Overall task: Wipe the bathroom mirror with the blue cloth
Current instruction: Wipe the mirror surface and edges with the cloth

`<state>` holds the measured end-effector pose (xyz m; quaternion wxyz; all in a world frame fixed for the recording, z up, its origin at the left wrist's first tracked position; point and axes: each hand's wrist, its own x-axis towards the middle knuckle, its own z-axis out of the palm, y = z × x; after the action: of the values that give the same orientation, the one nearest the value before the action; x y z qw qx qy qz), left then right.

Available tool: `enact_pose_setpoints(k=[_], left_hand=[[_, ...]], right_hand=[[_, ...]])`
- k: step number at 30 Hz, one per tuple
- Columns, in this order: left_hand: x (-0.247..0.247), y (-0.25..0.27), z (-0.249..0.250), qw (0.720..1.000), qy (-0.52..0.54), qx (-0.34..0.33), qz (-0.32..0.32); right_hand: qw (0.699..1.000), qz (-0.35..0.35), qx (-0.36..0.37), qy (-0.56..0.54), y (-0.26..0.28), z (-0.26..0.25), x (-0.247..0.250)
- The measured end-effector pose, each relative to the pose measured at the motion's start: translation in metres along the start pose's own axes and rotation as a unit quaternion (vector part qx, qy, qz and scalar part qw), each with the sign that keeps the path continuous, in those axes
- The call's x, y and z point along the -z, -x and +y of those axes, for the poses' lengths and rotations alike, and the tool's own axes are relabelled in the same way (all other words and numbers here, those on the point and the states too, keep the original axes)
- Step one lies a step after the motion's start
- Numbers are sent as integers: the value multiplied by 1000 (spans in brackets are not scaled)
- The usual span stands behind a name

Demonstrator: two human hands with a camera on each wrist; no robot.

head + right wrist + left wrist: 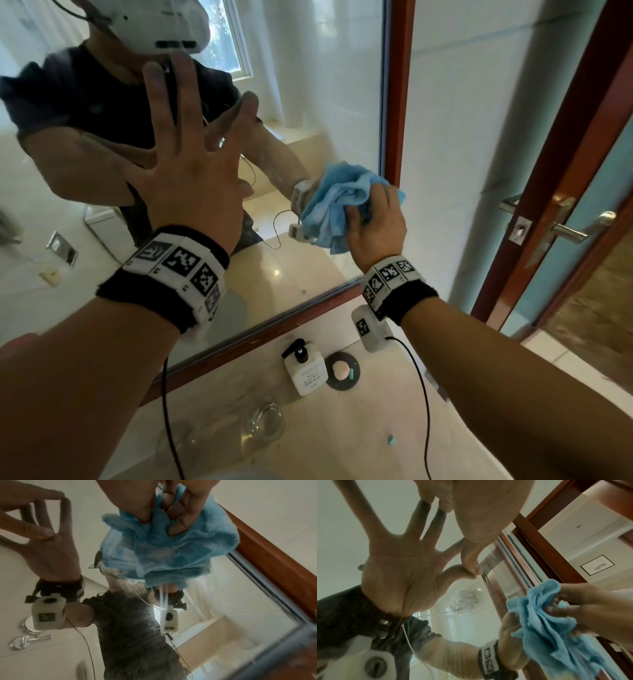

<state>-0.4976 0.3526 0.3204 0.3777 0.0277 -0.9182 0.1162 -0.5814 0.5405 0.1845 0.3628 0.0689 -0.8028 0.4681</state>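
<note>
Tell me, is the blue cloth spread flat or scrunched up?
Scrunched up: the blue cloth is bunched in folds inside the right hand, against the mirror.

Soap bottle (pixel 306 372) on counter (pixel 376 428) below mirror (pixel 308 85), dish (pixel 342 371) just right.

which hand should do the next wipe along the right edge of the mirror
Right. The right hand already grips the bunched blue cloth against the mirror, close to its right wooden frame. The left hand holds nothing; its spread fingertips touch the glass further left.
</note>
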Motion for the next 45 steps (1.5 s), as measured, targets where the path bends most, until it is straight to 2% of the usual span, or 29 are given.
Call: enact_pose_setpoints(k=[9,16,19,25,28,32,37,45], left_hand=[[-2,15,3,1000,-14,7,-24],[-12,34,8,997,-28,20,-62],[-12,36,10,997,-30,27,-67],[-11,37,11,997,-32,25,-69],[-11,38,11,997,-26,21,-66],[-13,39,10,997,-29,19,-65],[-13,39,11,997,-34,14,-66],[-16,39,12,997,-35,18,-66]], right_hand=[[993,-61,-104,-2,56,41,-14],[989,-61,-133,-22,54,37,-13],[993,-29,-113,-30,39,22,-7],[996,59,-11,-64,-24,-31,18],[997,47,-14,-53,-38,-40,23],[999,31,-17,-41,-25,-29,17],[998,-9,-63,-28,7,-3,6],[982,-58,-178,-8,51,39,-14]])
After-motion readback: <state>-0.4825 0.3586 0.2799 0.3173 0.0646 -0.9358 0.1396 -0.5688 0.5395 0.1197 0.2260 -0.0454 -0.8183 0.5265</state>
